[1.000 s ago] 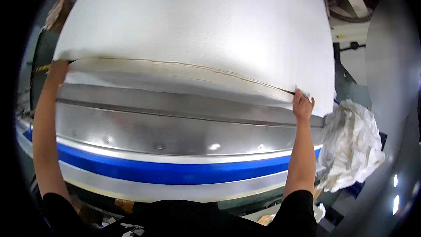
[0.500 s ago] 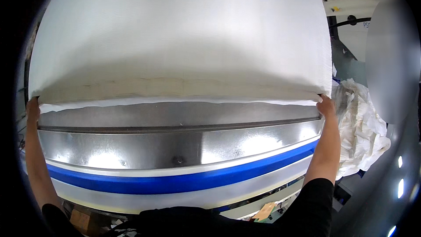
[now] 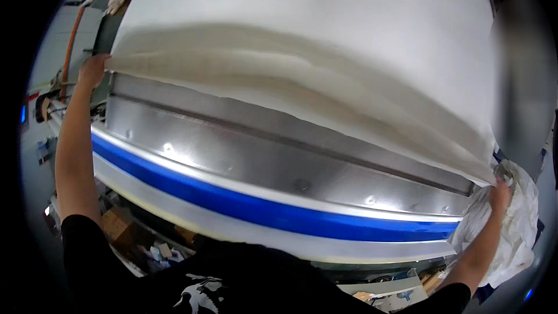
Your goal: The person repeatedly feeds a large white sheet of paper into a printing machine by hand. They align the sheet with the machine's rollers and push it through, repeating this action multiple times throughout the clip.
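A wide white fabric sheet (image 3: 308, 6) spreads over the table and away from me. My left hand (image 3: 95, 71) is closed on the sheet's near left corner. Far to the right, my right hand (image 3: 500, 193) grips its near right corner, close to a crumpled white cloth heap. Between both hands the near edge is lifted and sags in a loose fold that casts a shadow. Below that edge lies a bare metal panel (image 3: 261, 160) with a long dark groove. My fingertips are partly hidden in the fabric.
A blue strip (image 3: 250, 203) runs along the table's front edge with pale bands beside it. The crumpled white cloth (image 3: 523, 227) hangs at the right end. A cardboard box (image 3: 118, 225) and loose items are below at left. An orange tube (image 3: 72, 46) stands at the far left.
The view has tilted, so the table now slopes down to the right. The sheet's near edge looks more raised and slack. Both hands still hold its corners.
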A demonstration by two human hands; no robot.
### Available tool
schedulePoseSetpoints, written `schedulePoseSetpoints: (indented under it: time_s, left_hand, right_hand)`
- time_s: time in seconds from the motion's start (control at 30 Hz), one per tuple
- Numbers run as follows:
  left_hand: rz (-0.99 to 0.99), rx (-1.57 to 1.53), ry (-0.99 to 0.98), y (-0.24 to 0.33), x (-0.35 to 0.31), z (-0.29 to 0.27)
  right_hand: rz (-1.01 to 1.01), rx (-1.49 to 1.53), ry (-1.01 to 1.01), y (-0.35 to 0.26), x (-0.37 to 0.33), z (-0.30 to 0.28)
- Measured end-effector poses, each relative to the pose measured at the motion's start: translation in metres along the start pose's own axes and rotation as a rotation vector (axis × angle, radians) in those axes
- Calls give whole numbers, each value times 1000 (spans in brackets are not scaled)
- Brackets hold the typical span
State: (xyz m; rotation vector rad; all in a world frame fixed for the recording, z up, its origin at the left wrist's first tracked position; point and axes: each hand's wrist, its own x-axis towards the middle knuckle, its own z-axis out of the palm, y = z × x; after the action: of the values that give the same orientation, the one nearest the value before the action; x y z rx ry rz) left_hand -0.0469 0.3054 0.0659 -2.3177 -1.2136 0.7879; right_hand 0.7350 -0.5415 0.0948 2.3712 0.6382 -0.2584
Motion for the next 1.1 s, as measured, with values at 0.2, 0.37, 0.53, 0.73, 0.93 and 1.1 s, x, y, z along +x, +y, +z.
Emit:
schedulePoseSetpoints:
  time_s: [0.2,0.37,0.53,0.73,0.93,1.1]
  left_hand:
    - [181,8,-121,-39,-56,-19]
    - [226,205,-334,-27,-138,42]
    - [469,361,-659,10,-202,95]
    - [475,384,-749,46,-205,119]
    - [163,370,-873,47,-201,149]
    - [-236,243,-570,30,-181,123]
  right_hand:
    - [-111,-78,-3,72,-62,18]
    - [-246,-160,-143,55,-128,67]
    - [-356,-278,-335,20,-172,102]
    - [-448,-301,-484,20,-210,148]
    - [-473,-464,-521,9,-206,167]
    - [-275,-327,-607,-28,-214,150]
